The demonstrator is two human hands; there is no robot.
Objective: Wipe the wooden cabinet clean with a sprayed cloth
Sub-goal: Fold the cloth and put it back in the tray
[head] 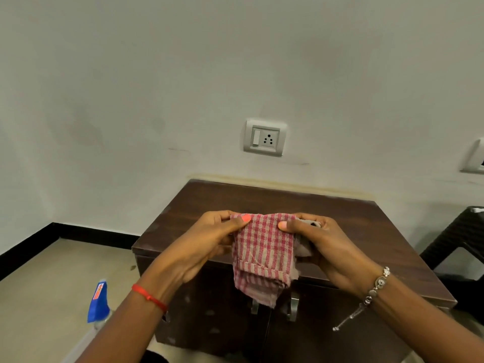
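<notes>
Two hands are up over the cabinet, and both have hold of the cloth! The left hand (209,237) pinches the upper left edge of the red-and-beige checked cloth (263,254), its fingers (239,219) closed with the thumb pressed down on top of the fabric, a pink-painted nail showing. The right hand (322,239) mirrors it on the upper right edge, thumb on the front of the cloth and the other fingers curled shut behind, where some bunched grey fabric sticks out. Between the two grips the cloth is drawn flat, and below them it hangs folded in layers, its lower end dangling in front of the cabinet's front edge and just above the two metal door handles (273,306). The dark wooden cabinet (275,203) stands against a pale wall, its top bare, with pale smudges on the doors. A red thread (149,297) circles the left wrist; a silver bracelet (374,286) with a loose chain hangs from the right. Down on the floor at lower left stands a spray bottle (98,302) with a blue top, well apart from the cloth. On the wall above the cabinet sits a switch and socket plate (264,137), and a dark woven chair (455,237) shows at the right edge.
</notes>
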